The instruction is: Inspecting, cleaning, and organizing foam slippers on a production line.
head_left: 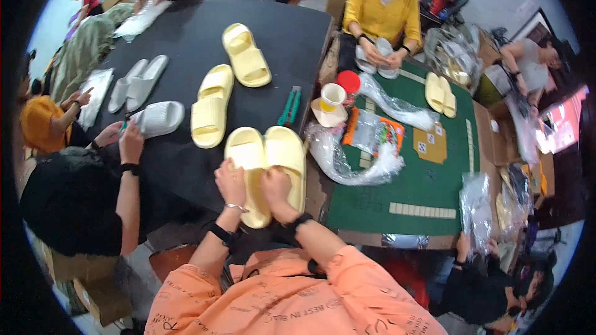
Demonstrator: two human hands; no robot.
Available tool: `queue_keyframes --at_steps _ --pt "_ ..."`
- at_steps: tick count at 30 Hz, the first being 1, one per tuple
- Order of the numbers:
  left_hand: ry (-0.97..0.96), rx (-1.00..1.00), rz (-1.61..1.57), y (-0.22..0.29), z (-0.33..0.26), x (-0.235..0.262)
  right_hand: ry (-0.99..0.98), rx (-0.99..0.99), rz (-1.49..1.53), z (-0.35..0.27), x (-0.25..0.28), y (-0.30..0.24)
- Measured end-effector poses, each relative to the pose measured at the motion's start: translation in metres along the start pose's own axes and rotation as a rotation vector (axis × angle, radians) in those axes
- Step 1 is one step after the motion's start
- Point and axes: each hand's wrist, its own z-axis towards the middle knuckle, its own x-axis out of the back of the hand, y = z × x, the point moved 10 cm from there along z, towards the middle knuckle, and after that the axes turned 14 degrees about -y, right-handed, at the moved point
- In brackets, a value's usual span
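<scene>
Directly before me are two pale yellow slide slippers, side by side at the edge of the black table: a left one (247, 147) and a right one (286, 146). My left hand (230, 183) is closed on the outer edge of the left slipper. Between the pair, my right hand (277, 188) has its fingers curled at their inner edges, partly hiding both slippers. A second yellow pair lies farther off: one slipper (212, 107) just beyond my left hand, the other (247, 56) behind it. Green-handled snips (290, 107) rest to the right of them.
At left, a person handles a grey slipper (160, 118) near a grey pair (138, 82). The green table (428, 177) at right bears plastic wrap (354, 170), a yellow cup (333, 95), a red-lidded jar (349, 84) and yellow slippers (440, 94). A yellow-clad person sits opposite.
</scene>
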Motion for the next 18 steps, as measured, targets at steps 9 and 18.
queue_keyframes --at_steps 9,18 --pt "0.445 0.58 -1.051 -0.076 0.034 -0.024 0.267 -0.176 -0.075 -0.063 0.249 0.2" --pt "0.312 0.361 -1.594 -0.102 0.107 -0.031 0.393 -0.8 -0.499 -0.161 0.385 0.415"
